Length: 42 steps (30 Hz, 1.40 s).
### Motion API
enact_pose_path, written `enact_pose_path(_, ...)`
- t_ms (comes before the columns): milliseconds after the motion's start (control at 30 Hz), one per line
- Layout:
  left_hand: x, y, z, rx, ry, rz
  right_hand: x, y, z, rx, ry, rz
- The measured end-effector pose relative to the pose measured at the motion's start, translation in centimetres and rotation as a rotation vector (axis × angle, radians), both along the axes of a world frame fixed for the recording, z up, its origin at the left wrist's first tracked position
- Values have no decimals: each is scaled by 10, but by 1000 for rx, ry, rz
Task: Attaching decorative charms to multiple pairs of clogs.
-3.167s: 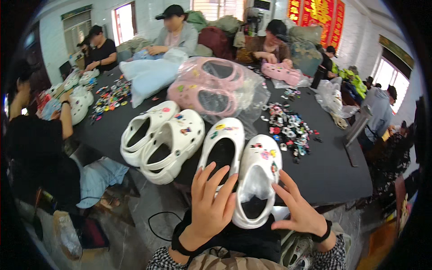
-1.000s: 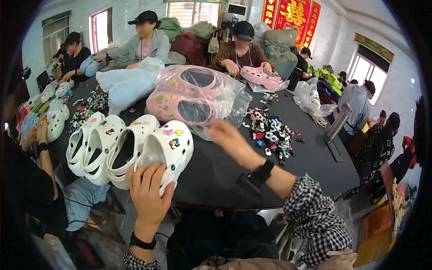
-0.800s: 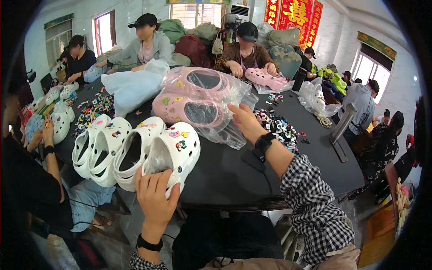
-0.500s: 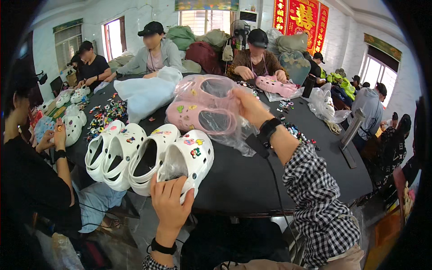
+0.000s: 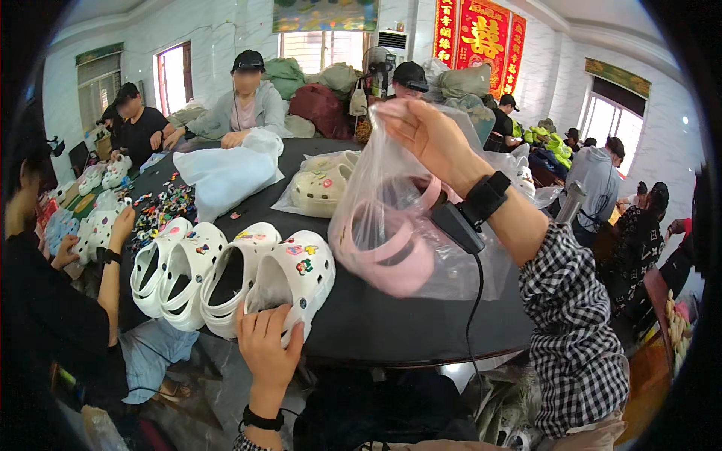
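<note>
My left hand [image 5: 268,344] grips the heel of a white clog [image 5: 319,276] decorated with colourful charms, its thumb outside and fingers over the rim. This clog is the rightmost in a row of several white clogs [image 5: 201,248] at the table's near edge. Raised on the right, my right hand [image 5: 435,141] pinches the top of a clear plastic bag [image 5: 368,180]. Inside the bag hang pink clogs [image 5: 395,263], heel straps showing through the film. Behind the bag, beige clogs [image 5: 320,188] lie on another clear bag.
A pale blue-white bag [image 5: 226,177] lies on the dark table [image 5: 361,331], beside a heap of small colourful charms [image 5: 167,210]. To the left, a person in black [image 5: 75,323] handles white clogs. Other people sit across the table. A black cable hangs from my right wrist.
My right hand has lifted the bag of pink clogs up and to the right, so they now hang in it. Beige clogs behind have come into sight. My left hand stays on the white clog.
</note>
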State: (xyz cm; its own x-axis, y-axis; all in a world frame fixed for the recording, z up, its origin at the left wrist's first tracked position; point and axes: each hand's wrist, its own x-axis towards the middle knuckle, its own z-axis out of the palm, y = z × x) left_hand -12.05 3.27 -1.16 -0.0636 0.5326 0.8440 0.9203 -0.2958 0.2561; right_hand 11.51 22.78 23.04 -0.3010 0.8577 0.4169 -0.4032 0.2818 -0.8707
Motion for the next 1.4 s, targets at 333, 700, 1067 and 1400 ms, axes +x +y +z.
enact_pose_path(333, -1, -6, 2, -41, 11, -11, 17, -141, -21, -17, -143, 1)
enact_pose_path(700, 43, -81, 48, 43, -91, -275, 32, -194, -99, -198, -269, 156)
enact_pose_path(1067, 117, -16, 37, -254, 170, -321, 90, -238, -123, 421, -696, 234)
enact_pose_path(1400, 127, 38, 56, -488, 75, -170, 154, -169, -116, 356, -856, -196)
